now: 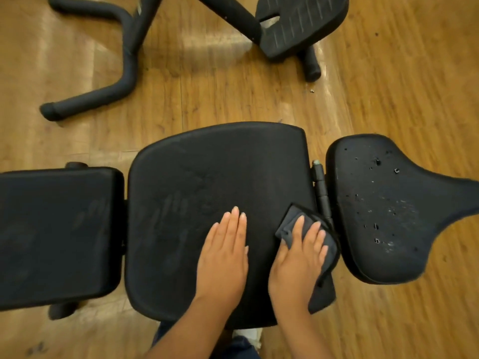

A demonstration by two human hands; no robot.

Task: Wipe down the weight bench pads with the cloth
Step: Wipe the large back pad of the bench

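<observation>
Hands [259, 252] press cloth [290, 229] at pad [207, 164] edge.

I count three bench pads [217, 193], one cloth [298, 224], and two hands: left hand [223, 255], right hand [300, 257]

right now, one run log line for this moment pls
stage: wiping middle pad | right hand: pressing grey cloth flat at pad's right edge | left hand: flat on pad, bracing
</observation>
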